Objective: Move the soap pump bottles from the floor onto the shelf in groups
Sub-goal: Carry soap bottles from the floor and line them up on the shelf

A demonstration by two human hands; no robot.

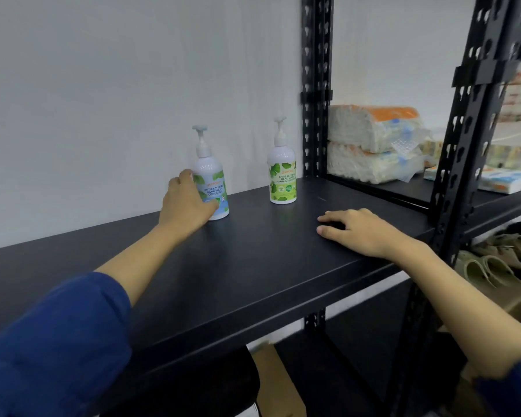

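Already on the shelf: blue-label bottle gripped by the left hand; green-label bottle stands apart.
Right hand rests flat, fingers relaxed; a careless release could tip the tall pump bottle.

A storeroom is showing here: black slotted metal shelving is holding wrapped tissue packs against a bare wall.

left hand gripping, right hand flat

We see the black shelf bearing two upright pump bottles, blue-labelled and green-labelled, well apart
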